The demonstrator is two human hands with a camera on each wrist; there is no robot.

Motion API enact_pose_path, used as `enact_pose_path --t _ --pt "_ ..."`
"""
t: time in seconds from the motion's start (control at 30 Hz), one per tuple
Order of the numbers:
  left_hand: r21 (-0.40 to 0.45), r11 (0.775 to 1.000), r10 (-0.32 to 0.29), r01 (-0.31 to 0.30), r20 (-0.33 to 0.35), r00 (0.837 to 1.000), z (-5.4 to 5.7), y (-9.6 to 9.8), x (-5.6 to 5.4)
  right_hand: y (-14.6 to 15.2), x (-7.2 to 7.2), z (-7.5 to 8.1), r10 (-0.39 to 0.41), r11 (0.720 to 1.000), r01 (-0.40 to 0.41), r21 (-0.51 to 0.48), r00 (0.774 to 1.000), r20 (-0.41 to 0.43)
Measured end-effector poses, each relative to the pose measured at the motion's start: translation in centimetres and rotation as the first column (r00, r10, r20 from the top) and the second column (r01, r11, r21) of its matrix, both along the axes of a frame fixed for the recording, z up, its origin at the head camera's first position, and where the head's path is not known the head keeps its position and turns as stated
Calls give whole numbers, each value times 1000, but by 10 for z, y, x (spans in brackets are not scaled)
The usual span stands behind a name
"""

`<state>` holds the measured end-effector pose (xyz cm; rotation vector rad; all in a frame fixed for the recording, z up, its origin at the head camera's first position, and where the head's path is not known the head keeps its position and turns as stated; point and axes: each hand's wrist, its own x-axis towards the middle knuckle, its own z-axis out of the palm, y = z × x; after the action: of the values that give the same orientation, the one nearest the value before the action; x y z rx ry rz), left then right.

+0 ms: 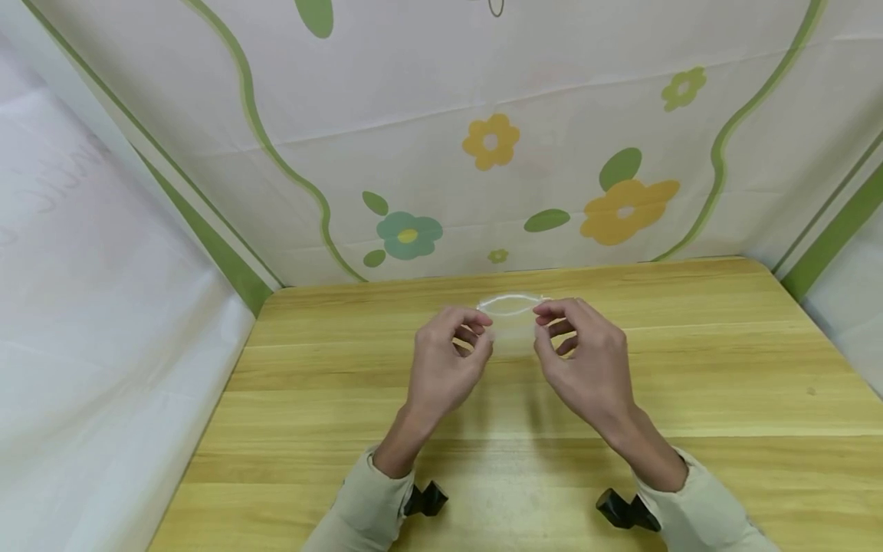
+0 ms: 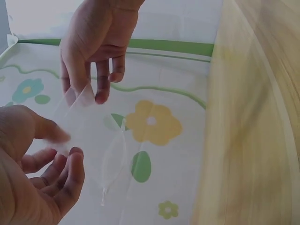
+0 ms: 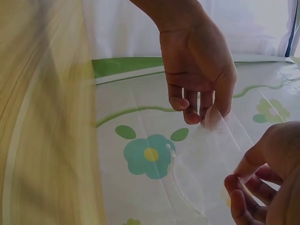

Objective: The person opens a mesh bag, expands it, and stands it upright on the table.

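Note:
A small clear plastic bag (image 1: 511,326) hangs between the two hands above the wooden table. Its white-edged mouth (image 1: 510,304) faces away from me and gapes in a narrow oval. The left hand (image 1: 448,356) pinches one side of the bag between thumb and fingers. On the other side, the right hand (image 1: 586,360) pinches it the same way. In the left wrist view the see-through film (image 2: 91,126) spans from one hand to the other. From the right wrist, the bag's pale edge (image 3: 180,180) curves below the far hand. Nothing shows inside the bag.
The wooden table (image 1: 331,414) runs under both hands. Behind it stands a white cloth (image 1: 428,176) printed with flowers, and a white cloth wall (image 1: 103,330) is at the left. Black mounts (image 1: 426,500) sit at the cuffs of the sleeves (image 1: 366,498).

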<state>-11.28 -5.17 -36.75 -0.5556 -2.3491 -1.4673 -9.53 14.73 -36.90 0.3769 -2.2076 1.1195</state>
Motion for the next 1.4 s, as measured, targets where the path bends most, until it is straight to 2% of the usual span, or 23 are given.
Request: enact_pose_path --t 0.13,0.23,0.47,0.73,0.83,1.0,1.2,1.3,1.4 --pt "56 997 -65 59 113 992 3 -2 1 2 -1 0 -7 1000 9 -28 999 54" --pt "75 996 -67 57 137 988 4 -2 1 1 -2 1 -3 999 7 -54 996 84" --pt "28 998 48 -49 35 998 3 -1 0 -3 2 -1 48 996 -42 -74 995 83" --pt "30 994 110 -108 -76 991 2 1 0 -4 1 0 39 997 -38 -70 999 15" --pt "16 996 89 -88 -62 994 2 1 1 -2 1 1 19 998 -18 -56 1000 17" --pt "8 1000 20 -20 20 1000 1 0 0 -1 1 1 4 999 -3 -42 999 35" --pt "37 998 -58 54 99 993 4 -1 2 1 1 3 8 999 -3 -51 996 94" --pt "37 997 -69 66 85 994 4 0 2 0 1 3 7 998 0 -61 993 120" --pt "1 995 -97 97 32 995 4 2 3 1 1 3 -15 997 23 -69 993 114"
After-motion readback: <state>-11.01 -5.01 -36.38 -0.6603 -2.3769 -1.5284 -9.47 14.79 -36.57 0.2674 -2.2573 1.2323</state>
